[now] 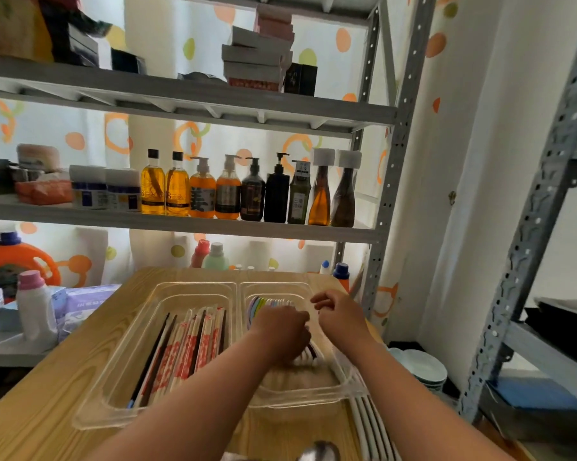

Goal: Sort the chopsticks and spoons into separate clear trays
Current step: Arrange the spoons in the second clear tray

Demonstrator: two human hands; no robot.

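Two clear trays stand side by side on a wooden table. The left tray holds several chopsticks, some in red-and-white paper sleeves, some dark and bare. The right tray holds a row of pastel spoons at its far end and white spoon handles nearer me. My left hand reaches down into the right tray, its fingers curled over the spoons. My right hand hovers over that tray's right rim with fingers loosely curled; what it holds is unclear.
White utensil handles lie on the table right of the trays, and a metal spoon bowl sits at the bottom edge. Metal shelving with bottles rises behind the table. Stacked bowls sit low on the right.
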